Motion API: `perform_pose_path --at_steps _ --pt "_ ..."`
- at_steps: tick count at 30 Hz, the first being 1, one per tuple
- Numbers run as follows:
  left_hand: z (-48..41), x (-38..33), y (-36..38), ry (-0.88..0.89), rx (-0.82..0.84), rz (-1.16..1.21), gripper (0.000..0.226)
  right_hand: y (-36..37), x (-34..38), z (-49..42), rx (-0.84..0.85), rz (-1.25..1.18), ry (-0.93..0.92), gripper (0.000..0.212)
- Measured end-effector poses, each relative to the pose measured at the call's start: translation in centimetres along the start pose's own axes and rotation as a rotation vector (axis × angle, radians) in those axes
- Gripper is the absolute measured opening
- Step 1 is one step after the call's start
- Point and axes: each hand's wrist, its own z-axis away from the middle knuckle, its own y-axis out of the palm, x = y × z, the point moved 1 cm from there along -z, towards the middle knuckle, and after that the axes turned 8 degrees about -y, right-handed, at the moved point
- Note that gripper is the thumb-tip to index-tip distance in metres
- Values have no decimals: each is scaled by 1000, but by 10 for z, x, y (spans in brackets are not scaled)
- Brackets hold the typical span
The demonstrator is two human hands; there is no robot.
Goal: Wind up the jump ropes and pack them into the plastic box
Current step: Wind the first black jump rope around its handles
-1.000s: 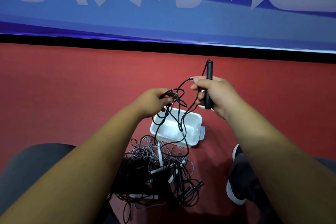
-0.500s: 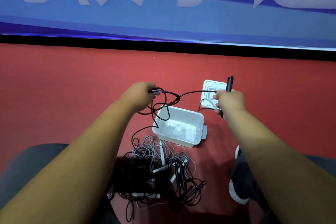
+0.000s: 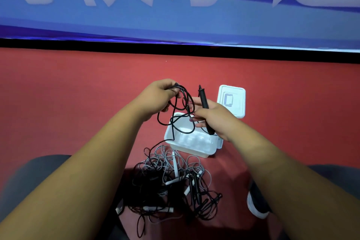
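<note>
Left hand [image 3: 159, 97] pinches thin black jump-rope cord [image 3: 182, 117] loops, right hand [image 3: 212, 119] grips its slim black handle [image 3: 204, 107] over the open white plastic box [image 3: 190, 147]; trailing cord likely snags the tangled floor pile [image 3: 171, 183], pulling loops loose.

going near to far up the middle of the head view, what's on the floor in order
tangled pile of jump ropes → open plastic box → box lid → black strip at the foot of the wall → blue banner
</note>
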Motion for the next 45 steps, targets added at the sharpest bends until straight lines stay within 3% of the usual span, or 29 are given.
perform_pose_path --at_steps 7,12,18,24,27,30,32,33,34,36,38,41,45 --pt "-8 9 -4 -240 -112 262 16 7 10 7 59 -446 70 29" --pt "-6 18 -16 -384 -210 198 11 -4 22 7 48 -453 31 28" --pt "-1 17 -25 -339 -74 87 18 -19 29 -2 -228 -412 19 15" --pt "-4 13 -27 -280 91 26 29 -27 30 -3 -265 -477 45 17" --pt "-5 12 -26 -253 137 -74 48 -27 35 -1 -263 -484 64 18" --pt "-8 12 -20 -218 -127 -336 76 -27 40 0 -245 -518 96 17" --pt "-8 8 -11 -52 -345 -511 64 -26 42 1 -236 -517 99 16" --pt "-5 4 -4 43 -349 -493 50 -25 44 2 -235 -507 92 16" --pt "-3 1 3 104 -261 -416 36 -24 45 2 -233 -493 83 16" --pt "2 0 20 91 89 -190 16 -21 47 2 -230 -462 66 16" --pt "6 6 32 13 339 -20 37 -21 47 2 -240 -428 44 15" --pt "7 11 40 -87 458 116 69 -24 47 0 -269 -389 -3 15" --pt "5 14 45 -18 422 -83 70 -26 52 3 -289 -434 -17 18"
